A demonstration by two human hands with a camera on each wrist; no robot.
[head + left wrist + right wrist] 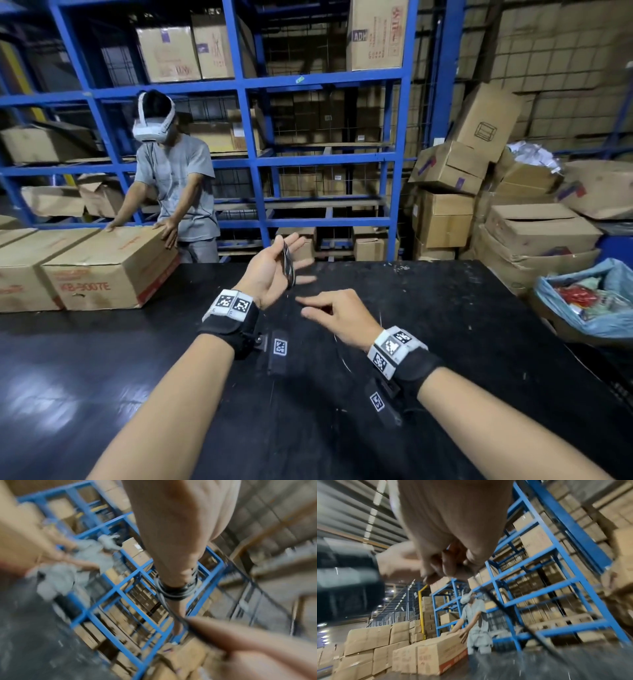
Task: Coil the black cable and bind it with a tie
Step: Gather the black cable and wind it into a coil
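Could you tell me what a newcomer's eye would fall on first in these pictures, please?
Most likely the two bare forearms with tagged wrist straps over the black table: the left hand is raised with loops of black cable wound round its straight fingers, while the right hand pinches the trailing strand beside it. Beyond the table, a person in a white headset handles a cardboard box before tall blue shelving.

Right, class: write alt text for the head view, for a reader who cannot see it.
Over a black table, a person's open left hand has loops of black cable wound round its fingers, while the right hand pinches the trailing strand. Behind stand blue shelving stacked with cardboard boxes, and another person in a headset touching a box.
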